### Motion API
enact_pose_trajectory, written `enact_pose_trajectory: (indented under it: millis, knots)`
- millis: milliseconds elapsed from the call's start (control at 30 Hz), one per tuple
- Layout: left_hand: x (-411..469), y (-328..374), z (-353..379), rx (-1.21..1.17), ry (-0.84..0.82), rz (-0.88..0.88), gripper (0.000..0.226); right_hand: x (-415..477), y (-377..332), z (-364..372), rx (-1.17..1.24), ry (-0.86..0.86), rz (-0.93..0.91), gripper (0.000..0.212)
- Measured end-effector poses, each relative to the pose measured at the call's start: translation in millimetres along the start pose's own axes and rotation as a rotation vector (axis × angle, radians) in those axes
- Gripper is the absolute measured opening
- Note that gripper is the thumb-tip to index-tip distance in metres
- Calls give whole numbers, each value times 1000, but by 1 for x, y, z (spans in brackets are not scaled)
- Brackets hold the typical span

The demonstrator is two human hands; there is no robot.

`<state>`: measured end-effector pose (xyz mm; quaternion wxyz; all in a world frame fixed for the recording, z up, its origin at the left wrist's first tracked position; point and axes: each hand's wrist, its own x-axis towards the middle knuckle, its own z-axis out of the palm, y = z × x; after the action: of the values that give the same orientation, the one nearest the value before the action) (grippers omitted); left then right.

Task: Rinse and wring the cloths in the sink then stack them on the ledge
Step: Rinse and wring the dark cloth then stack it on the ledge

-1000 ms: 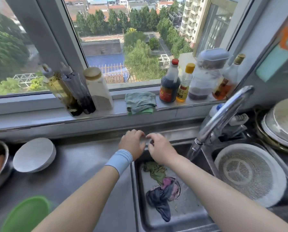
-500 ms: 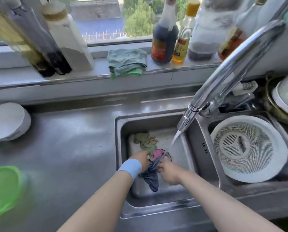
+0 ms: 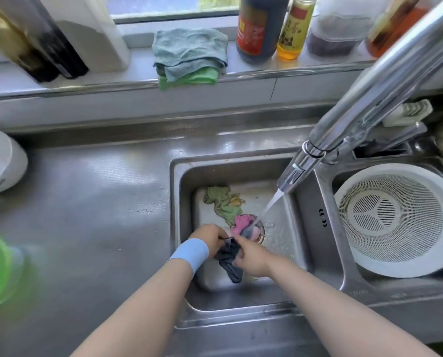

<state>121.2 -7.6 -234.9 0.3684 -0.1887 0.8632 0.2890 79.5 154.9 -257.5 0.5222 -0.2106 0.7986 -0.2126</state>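
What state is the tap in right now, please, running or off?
Running. A stream of water falls from the tap and lands at the pink cloth in the sink.

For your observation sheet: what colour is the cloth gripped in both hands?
The cloth is dark navy-grey, seen best in the head view.

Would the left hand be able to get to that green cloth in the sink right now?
Probably, once freed: the green cloth lies mostly uncovered just beyond the left hand, nothing between them. But that hand now grips the dark cloth.
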Motion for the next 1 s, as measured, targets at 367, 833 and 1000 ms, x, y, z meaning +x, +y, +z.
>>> enact_pose_trajectory:
  millis: [367, 833, 1000]
  knots:
    - [-71, 63, -75, -191, 200, 160, 36, -88, -41, -79, 592, 397, 39, 16]
    - [-110, 105, -147, -152, 147, 265, 5, -144, -74, -150, 493, 477, -81, 19]
    - [-107, 113, -129, -519, 252, 191, 7, -138, -81, -140, 675, 574, -83, 33]
